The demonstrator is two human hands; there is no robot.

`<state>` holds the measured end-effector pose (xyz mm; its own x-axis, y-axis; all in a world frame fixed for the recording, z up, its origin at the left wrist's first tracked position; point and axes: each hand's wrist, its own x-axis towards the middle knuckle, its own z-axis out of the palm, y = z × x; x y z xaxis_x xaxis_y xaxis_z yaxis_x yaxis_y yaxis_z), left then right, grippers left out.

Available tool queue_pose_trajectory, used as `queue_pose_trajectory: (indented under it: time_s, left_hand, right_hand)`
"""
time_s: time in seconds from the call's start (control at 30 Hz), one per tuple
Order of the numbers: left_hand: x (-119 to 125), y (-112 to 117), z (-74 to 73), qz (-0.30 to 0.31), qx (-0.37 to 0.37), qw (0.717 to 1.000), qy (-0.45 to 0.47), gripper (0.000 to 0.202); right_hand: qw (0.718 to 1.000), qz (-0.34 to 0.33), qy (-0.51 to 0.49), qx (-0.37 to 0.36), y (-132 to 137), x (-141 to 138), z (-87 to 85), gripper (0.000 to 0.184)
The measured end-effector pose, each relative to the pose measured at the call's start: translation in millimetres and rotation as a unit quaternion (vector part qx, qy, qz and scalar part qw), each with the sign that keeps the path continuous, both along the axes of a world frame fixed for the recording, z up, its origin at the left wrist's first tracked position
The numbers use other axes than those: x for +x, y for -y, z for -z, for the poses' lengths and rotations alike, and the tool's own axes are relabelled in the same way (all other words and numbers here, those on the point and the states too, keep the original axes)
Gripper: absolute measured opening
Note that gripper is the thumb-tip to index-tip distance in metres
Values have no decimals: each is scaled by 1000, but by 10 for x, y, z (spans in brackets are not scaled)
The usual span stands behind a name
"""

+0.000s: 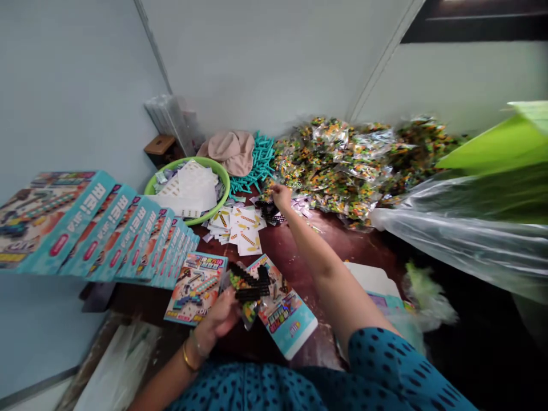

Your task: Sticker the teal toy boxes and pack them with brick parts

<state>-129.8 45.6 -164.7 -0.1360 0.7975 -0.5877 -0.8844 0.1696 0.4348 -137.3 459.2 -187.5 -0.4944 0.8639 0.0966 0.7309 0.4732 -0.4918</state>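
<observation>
Left hand (222, 315) gripping parts; right hand (281, 197) working at the counter's (359, 246) rear.
The left is securing a clear bag of coloured pieces (249, 313) with black plastic parts (253, 293) beside two printed boxes (197, 285), apparently keeping both together; the right is adjoining more black parts (273, 213), finger closure indeterminable.
</observation>
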Motion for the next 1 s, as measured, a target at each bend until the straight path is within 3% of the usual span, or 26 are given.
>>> queue_pose_trajectory:
  time_s: [0.13,0.27,0.4,0.53,0.63,0.73,0.8,0.87,1.0]
  left_hand:
    - [-87,37,-6,-7,9,998,-62,26]
    - [-180,80,56,-2,62,998,-34,21]
    - [-270,60,95,6,125,992,-9,23]
    - [-357,-43,42,18,109,994,10,25]
    - [-386,-156,-56,34,79,996,9,27]
    - [-379,-245,-135,-8,22,1000,8,19]
    - [-361,-276,-149,-25,-3,999,22,20]
    - [-323,-284,-135,-26,8,999,38,28]
    - [-158,-261,-79,-30,32,999,13,32]
  right_hand:
    - [998,-25,40,43,30,-39,15,42]
    - [989,-126,73,36,127,-552,82,39]
    - [982,-154,106,31,277,-1063,143,43]
    - [978,-156,133,35,297,-1169,16,44]
    - [975,-161,146,35,293,-868,-140,38]
    - [979,-139,143,40,511,-206,-260,37]
    - [988,-125,67,66,876,350,-336,38]
    - [983,-139,-51,107,1406,882,-411,34]
    - [945,-272,-112,141,2517,1561,-435,31]
